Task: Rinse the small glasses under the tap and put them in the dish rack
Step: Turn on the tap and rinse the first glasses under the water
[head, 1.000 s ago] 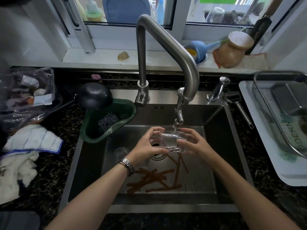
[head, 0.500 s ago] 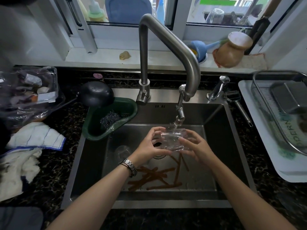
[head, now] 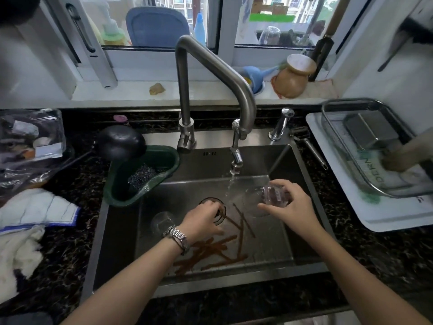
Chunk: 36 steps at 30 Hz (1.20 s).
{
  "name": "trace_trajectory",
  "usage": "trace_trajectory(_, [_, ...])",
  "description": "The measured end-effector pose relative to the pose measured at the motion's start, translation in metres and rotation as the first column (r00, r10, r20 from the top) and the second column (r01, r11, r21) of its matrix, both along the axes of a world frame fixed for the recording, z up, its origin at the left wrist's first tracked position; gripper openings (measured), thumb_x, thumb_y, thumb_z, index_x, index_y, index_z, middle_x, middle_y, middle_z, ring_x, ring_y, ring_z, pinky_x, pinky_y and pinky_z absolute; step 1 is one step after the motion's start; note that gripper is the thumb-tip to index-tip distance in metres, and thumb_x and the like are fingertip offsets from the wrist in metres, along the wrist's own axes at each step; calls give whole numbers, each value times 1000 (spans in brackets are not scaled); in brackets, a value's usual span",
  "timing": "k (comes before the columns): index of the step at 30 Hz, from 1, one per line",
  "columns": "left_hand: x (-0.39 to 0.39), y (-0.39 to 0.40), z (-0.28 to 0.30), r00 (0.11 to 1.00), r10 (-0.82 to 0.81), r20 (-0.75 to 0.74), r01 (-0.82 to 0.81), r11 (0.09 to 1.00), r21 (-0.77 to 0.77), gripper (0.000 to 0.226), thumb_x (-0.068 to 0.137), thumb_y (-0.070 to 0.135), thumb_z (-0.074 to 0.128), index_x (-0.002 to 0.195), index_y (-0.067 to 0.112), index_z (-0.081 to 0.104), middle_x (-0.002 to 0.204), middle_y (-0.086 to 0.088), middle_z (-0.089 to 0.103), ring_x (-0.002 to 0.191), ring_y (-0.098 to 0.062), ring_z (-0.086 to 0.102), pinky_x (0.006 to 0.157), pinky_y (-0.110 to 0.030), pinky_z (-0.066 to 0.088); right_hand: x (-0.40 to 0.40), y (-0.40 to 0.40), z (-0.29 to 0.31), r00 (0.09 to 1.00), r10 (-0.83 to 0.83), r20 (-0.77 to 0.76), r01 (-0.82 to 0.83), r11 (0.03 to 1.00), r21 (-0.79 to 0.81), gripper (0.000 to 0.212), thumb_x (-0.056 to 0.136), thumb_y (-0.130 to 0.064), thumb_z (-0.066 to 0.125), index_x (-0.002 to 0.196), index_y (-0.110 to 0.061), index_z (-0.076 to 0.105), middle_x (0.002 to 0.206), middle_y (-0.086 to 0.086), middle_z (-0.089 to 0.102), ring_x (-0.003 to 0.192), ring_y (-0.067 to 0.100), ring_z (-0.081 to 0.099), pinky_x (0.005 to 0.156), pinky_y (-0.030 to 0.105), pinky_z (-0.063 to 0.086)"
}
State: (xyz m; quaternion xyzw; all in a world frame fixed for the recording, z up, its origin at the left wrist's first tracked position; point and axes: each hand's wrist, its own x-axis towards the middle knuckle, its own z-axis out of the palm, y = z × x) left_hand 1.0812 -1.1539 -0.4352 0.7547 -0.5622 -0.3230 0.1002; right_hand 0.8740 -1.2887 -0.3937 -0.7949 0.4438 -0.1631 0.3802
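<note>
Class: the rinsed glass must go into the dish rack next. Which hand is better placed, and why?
The right hand. It already grips the small glass, and the dish rack stands on its side of the sink. The left hand is down by the drain, reaching towards another glass.

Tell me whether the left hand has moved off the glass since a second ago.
Yes. The left hand has left the small glass, dropping down and left of the tap's stream toward the drain; the right hand alone holds the glass.

home kitchen: steel sink [head: 276,160], tap [head: 210,64], dish rack [head: 346,151].
</note>
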Motion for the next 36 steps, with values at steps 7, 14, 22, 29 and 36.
trace_trajectory(7, [-12, -14, 14, 976, -152, 155, 163, 985, -58, 50, 83, 37, 67, 126, 19, 51, 124, -1, 53, 114, -22, 52, 93, -39, 48, -12, 4, 21, 984, -20, -174, -9, 986, -164, 61, 60, -41, 87, 113, -30, 60, 99, 0, 52, 91, 12, 54, 83, 26, 45])
trace_trajectory(14, [-26, -22, 23, 964, -229, 139, 247, 959, -137, 47, 82, 35, 65, 124, 17, 50, 118, 0, 54, 106, -21, 55, 86, -38, 51, -27, 17, 34, 976, -132, -176, 97, 976, -193, 57, 58, -40, 88, 108, -32, 61, 97, 0, 52, 89, 15, 57, 82, 27, 46])
trace_trajectory(22, [-47, -37, 29, 951, -275, 140, 292, 948, -124, 44, 83, 31, 64, 123, 21, 50, 121, 0, 52, 112, -21, 53, 86, -34, 46, -46, 23, 37, 967, -186, -175, 157, 973, -169, 57, 57, -41, 87, 107, -34, 61, 97, -1, 52, 89, 16, 59, 87, 34, 48])
trace_trajectory(29, [-69, -60, 30, 961, -239, 140, 251, 965, -73, 54, 81, 37, 67, 130, 25, 48, 129, 5, 51, 113, -17, 54, 89, -33, 47, -62, -1, 27, 973, -150, -173, 132, 985, -115, 58, 55, -41, 88, 106, -35, 60, 98, -3, 51, 88, 17, 59, 88, 37, 49])
trace_trajectory(36, [-98, -98, 33, 972, -158, 172, 164, 986, -24, 56, 84, 35, 66, 135, 29, 43, 135, 6, 48, 117, -15, 52, 88, -30, 44, -76, -43, 32, 986, -30, -163, 21, 998, -53, 61, 58, -43, 87, 112, -34, 58, 102, -3, 51, 96, 16, 57, 88, 35, 51])
